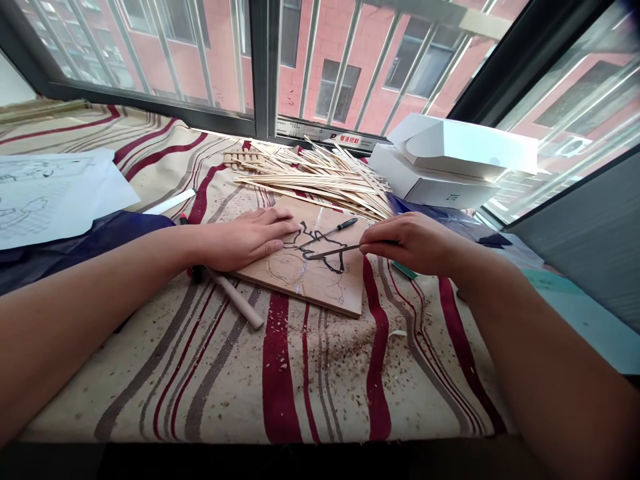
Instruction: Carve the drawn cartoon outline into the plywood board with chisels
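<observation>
Head view, forward and down over both forearms onto a striped cloth (280, 380) below a barred window (265, 67). Plywood board (345, 293) at centre, lying at a slant on the cloth, with a black-inked figure (320, 241) and faint carved outlines on its face.

Main risks, as judged from this layout: a slip of the carving tool (334, 251) across the board toward the left hand (245, 239), caused by a shallow shaft angle and fingertips close to the tool's tip; a shift of the board on the soft cloth under sideways pressure, with bracing from one side only; a knock to the loose black-handled tool (347, 224) on the board from the right hand (413, 244) or the tool's shaft; a slide of the stick pile (310, 177) onto the board, given its overlap near the far edge; a roll of the wooden handle (235, 300) beside the left wrist, from a nudge by the forearm.

Pose: both bare forearms reaching in from the lower corners, wrists low. Left fingers (280, 222) extended, flat and slightly apart, open on the board's left side. Right fingers (373, 245) curled narrow, pinching the carving tool, with its shaft pointing left and down, and its tip at the inked lines.
</observation>
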Tool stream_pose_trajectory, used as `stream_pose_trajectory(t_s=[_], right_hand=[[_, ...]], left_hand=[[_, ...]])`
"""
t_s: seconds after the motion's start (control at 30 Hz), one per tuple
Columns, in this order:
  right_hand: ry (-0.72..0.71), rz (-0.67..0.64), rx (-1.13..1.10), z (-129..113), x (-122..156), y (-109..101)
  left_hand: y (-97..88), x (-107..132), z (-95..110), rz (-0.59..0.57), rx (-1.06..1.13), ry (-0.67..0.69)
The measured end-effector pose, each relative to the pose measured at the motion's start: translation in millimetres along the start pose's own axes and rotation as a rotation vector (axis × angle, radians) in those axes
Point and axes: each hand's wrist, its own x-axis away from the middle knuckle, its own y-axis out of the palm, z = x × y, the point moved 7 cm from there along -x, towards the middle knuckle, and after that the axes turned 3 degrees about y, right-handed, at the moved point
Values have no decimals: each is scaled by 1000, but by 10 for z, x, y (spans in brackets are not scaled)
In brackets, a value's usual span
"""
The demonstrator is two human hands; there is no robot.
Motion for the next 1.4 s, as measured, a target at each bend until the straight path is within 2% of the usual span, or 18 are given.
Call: stream_pose_trajectory(t_s=[0.33, 0.53, 0.77, 0.93, 1.13, 1.4], right_hand=[[-16, 96, -84, 186, -20, -2], [-29, 55, -118, 232, -37, 38], [-56, 12, -139, 113, -82, 70], [44, 39, -58, 244, -13, 11], [23, 14, -48, 121, -6, -1], [4, 12, -66, 194, 11, 16]], left_hand=[[4, 5, -23, -7, 2, -15], [-10, 7, -18, 9, -1, -16], [3, 4, -34, 12, 0, -4], [2, 9, -30, 12, -6, 1], [-1, 11, -37, 11, -14, -12], [-7, 20, -31, 21, 4, -2]])
